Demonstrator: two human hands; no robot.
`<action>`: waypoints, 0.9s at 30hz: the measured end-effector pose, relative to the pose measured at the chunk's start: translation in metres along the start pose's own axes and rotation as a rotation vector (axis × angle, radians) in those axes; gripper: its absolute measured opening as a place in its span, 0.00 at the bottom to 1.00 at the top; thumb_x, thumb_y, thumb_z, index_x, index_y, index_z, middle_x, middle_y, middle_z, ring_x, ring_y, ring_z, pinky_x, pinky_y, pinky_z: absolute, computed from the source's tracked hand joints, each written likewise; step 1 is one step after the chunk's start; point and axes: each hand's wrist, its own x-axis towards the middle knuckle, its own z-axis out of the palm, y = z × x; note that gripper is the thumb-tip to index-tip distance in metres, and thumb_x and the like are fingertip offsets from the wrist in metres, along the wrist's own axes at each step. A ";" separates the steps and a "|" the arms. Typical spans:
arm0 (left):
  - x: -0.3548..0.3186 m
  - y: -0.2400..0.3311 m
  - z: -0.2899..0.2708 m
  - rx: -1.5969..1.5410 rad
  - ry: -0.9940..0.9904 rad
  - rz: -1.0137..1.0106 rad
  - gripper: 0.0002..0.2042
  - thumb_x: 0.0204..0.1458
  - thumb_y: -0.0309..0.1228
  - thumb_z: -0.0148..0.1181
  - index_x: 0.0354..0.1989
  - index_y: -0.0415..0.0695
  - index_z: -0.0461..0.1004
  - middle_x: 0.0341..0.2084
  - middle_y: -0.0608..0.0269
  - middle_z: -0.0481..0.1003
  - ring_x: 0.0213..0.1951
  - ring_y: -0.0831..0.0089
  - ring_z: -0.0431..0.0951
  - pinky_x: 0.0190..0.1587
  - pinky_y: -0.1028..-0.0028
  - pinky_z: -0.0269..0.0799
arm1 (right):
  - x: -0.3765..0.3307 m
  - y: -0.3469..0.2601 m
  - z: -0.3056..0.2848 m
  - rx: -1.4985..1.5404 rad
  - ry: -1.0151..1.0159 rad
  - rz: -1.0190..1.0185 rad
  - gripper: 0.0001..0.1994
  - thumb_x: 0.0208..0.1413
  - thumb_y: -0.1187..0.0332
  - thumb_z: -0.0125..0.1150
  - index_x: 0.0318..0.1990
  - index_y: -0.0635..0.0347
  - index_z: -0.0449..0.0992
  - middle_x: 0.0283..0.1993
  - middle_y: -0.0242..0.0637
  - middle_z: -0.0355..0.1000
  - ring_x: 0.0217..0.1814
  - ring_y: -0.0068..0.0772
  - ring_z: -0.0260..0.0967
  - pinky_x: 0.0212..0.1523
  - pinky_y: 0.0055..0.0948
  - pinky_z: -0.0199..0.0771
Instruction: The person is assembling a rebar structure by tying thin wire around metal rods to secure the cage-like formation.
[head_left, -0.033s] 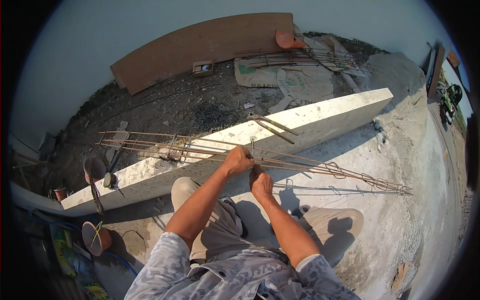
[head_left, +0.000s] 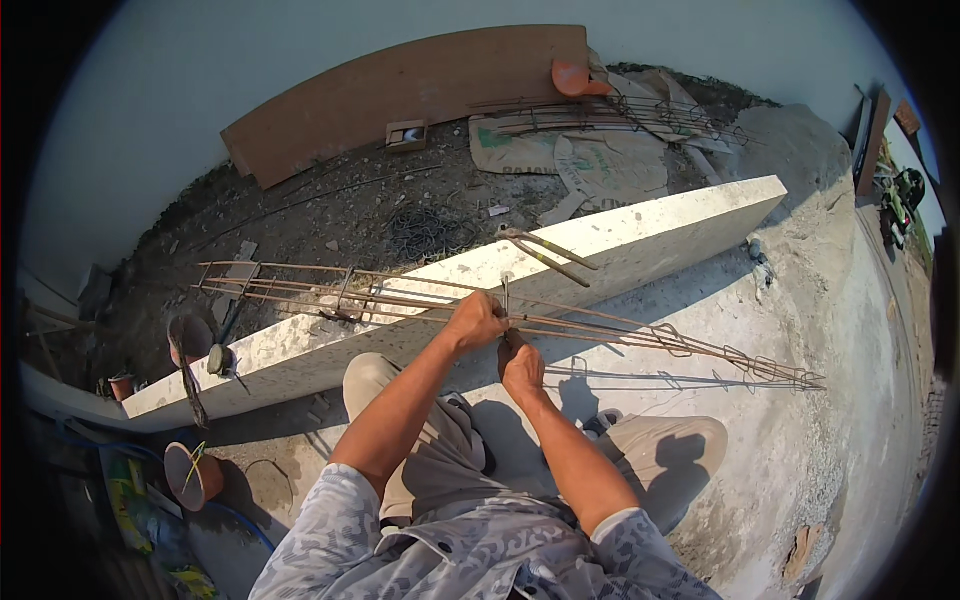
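Note:
A long, thin rebar cage [head_left: 600, 331] of rusty rods tied with wire stirrups lies across a low white wall [head_left: 640, 225], its right part reaching out over the concrete. At the cage's middle my left hand [head_left: 475, 323] is closed around the rods, beside an upright stirrup [head_left: 506, 290]. Just below and to the right, my right hand [head_left: 523, 371] is closed with fingertips against the underside of the cage; what it pinches is hidden. On the wall top beyond my hands rest pincers [head_left: 550, 258] with long handles.
Tangled tie wire [head_left: 430, 232] lies on the dirt behind the wall. More rebar cages [head_left: 600, 118] rest on sacks [head_left: 610, 165] near a brown board [head_left: 400, 95]. A bucket [head_left: 195, 475] stands at lower left. My bent knees flank the work.

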 end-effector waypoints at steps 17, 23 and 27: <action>0.008 -0.016 0.003 0.032 -0.038 -0.011 0.09 0.41 0.28 0.67 0.28 0.35 0.81 0.23 0.48 0.80 0.28 0.64 0.81 0.36 0.66 0.75 | -0.057 -0.009 -0.011 0.702 0.206 0.177 0.10 0.66 0.67 0.49 0.40 0.62 0.75 0.22 0.31 0.66 0.24 0.21 0.63 0.27 0.27 0.65; 0.009 -0.013 0.003 0.029 -0.001 -0.029 0.14 0.39 0.31 0.72 0.30 0.33 0.80 0.25 0.47 0.80 0.30 0.60 0.81 0.36 0.66 0.75 | -0.047 -0.009 0.017 0.756 0.057 0.278 0.06 0.66 0.71 0.48 0.40 0.62 0.72 0.22 0.29 0.66 0.22 0.17 0.57 0.23 0.21 0.57; 0.010 -0.025 0.003 0.007 0.054 -0.040 0.16 0.37 0.31 0.74 0.31 0.32 0.79 0.27 0.45 0.80 0.32 0.57 0.81 0.37 0.65 0.75 | -0.029 -0.027 0.016 1.162 -0.029 0.616 0.05 0.66 0.71 0.49 0.40 0.60 0.72 0.23 0.31 0.68 0.20 0.19 0.58 0.22 0.21 0.58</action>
